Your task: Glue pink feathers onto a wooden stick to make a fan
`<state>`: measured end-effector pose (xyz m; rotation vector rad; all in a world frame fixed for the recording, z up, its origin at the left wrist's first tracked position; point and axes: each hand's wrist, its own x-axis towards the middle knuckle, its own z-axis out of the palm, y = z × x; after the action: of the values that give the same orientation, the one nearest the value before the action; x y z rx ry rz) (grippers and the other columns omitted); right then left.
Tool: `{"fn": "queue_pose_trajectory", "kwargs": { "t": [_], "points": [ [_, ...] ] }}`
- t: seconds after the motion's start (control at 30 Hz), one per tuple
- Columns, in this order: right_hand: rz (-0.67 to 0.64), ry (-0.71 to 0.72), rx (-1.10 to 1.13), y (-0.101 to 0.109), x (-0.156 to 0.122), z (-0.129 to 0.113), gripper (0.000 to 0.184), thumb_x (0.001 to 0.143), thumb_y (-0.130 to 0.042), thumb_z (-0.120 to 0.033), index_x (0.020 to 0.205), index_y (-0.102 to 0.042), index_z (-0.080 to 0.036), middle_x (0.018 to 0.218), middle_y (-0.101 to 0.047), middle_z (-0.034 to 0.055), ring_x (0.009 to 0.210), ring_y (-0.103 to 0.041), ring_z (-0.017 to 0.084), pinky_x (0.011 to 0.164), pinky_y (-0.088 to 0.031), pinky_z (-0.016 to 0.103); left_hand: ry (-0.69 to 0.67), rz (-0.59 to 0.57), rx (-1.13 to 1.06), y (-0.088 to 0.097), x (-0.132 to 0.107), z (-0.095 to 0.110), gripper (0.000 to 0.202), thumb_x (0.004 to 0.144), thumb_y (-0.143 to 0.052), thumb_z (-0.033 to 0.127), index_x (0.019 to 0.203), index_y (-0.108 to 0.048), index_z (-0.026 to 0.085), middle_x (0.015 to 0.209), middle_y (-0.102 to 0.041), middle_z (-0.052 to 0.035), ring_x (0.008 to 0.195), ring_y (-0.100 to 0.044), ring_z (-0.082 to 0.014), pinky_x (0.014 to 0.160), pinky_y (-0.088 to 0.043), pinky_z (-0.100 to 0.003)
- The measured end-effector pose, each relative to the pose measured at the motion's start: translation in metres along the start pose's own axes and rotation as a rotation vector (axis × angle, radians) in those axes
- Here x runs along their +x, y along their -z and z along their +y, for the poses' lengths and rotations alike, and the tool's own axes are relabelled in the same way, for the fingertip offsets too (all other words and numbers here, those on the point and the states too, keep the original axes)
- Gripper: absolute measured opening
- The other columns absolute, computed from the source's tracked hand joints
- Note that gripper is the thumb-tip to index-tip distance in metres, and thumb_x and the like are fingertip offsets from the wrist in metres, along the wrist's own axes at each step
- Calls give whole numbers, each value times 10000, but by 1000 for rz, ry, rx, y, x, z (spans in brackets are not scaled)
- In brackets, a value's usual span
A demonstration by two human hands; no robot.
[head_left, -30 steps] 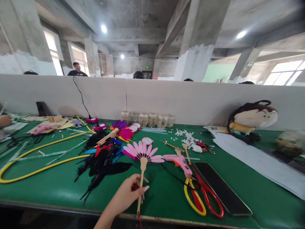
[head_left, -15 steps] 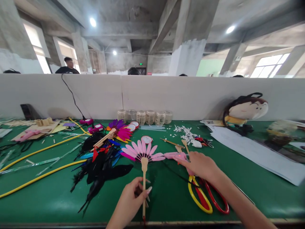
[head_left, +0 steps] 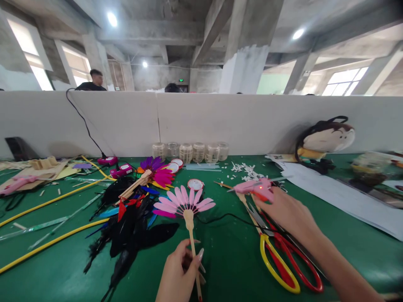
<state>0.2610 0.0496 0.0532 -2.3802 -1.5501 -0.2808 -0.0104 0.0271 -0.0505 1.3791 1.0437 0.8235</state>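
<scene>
My left hand (head_left: 182,270) is closed round the wooden handle of a pink feather fan (head_left: 183,202) that lies on the green table (head_left: 226,251). My right hand (head_left: 285,209) grips a pink hot glue gun (head_left: 255,187) and holds it just above the table, right of the fan, its nozzle pointing left. A black cord (head_left: 220,218) trails from the gun across the table. Beneath my right arm lie scissors with yellow and red handles (head_left: 283,262).
Black, red and blue feathers (head_left: 126,226) lie left of the fan, with a second multicoloured fan (head_left: 154,174) behind. Several jars (head_left: 192,152) stand against the white partition. Yellow tubing (head_left: 47,243), white sheets (head_left: 340,197) and a plush toy (head_left: 327,140) are also there. A person stands beyond the partition.
My right hand came in, took hold of the pink glue gun and lifted it off the table to the right. My left hand kept its hold on the fan handle.
</scene>
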Motion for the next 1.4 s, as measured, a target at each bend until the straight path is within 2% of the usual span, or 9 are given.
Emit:
{"fn": "queue_pose_trajectory", "kwargs": {
  "t": [0.1,0.2,0.27,0.33,0.43,0.53,0.93,1.17,1.4],
  "points": [
    [209,-10,110,6,-10,-16,380,699,-427,-583,745,-426,-206,695,-572,65,620,-563,240,493,-376,300,-4,15,39,-2,1,-2,397,748,-514,433,1021,-519,145,637,-557,1,486,-583,-135,455,-463,-216],
    [311,207,217,-8,-22,-40,314,742,-409,-521,755,-398,-208,688,-554,39,551,-542,179,455,-356,256,-13,20,94,-2,2,-6,398,743,-522,417,1023,-522,135,637,-576,-11,492,-583,-133,431,-444,-196],
    [380,368,153,-25,-29,-51,281,766,-400,-471,799,-415,-193,701,-563,45,516,-539,167,428,-332,246,-18,2,135,-2,3,-10,397,748,-517,395,1042,-515,128,649,-595,-24,507,-586,-132,431,-434,-185],
    [449,496,59,-41,-34,-57,246,782,-411,-425,819,-428,-183,635,-557,24,489,-541,167,420,-311,240,-38,-1,165,-2,4,-13,389,755,-505,378,1051,-516,125,660,-614,-35,510,-587,-127,434,-424,-176],
    [498,599,0,-56,-38,-55,184,806,-411,-365,806,-430,-183,526,-520,-15,453,-536,160,423,-287,231,-57,23,221,-2,4,-16,359,753,-499,362,1027,-542,133,628,-627,-33,487,-580,-118,410,-386,-158],
    [512,617,0,-58,-39,-52,173,830,-377,-340,802,-426,-177,517,-521,-15,427,-525,147,411,-270,224,-48,19,256,-4,3,-17,338,747,-503,358,1005,-563,148,606,-632,-26,467,-570,-110,392,-357,-148],
    [640,690,-118,-40,-45,-54,200,878,-287,-265,748,-406,-171,556,-490,13,479,-510,146,412,-276,226,-25,-1,208,-3,-2,-10,360,758,-485,390,1016,-545,148,621,-609,-25,471,-536,-105,398,-350,-165],
    [642,677,-155,-39,-44,-53,246,895,-250,-279,726,-395,-175,557,-468,9,494,-497,142,404,-250,223,-3,-29,174,-2,-3,-5,368,759,-497,394,1026,-531,143,642,-616,-34,494,-557,-113,426,-370,-172],
    [631,686,-160,-41,-44,-54,205,881,-284,-254,730,-398,-176,558,-478,14,507,-505,146,415,-263,227,13,-13,150,-2,-4,-3,375,750,-509,413,1013,-540,147,649,-618,-34,508,-564,-118,434,-398,-173]
  ]
}}
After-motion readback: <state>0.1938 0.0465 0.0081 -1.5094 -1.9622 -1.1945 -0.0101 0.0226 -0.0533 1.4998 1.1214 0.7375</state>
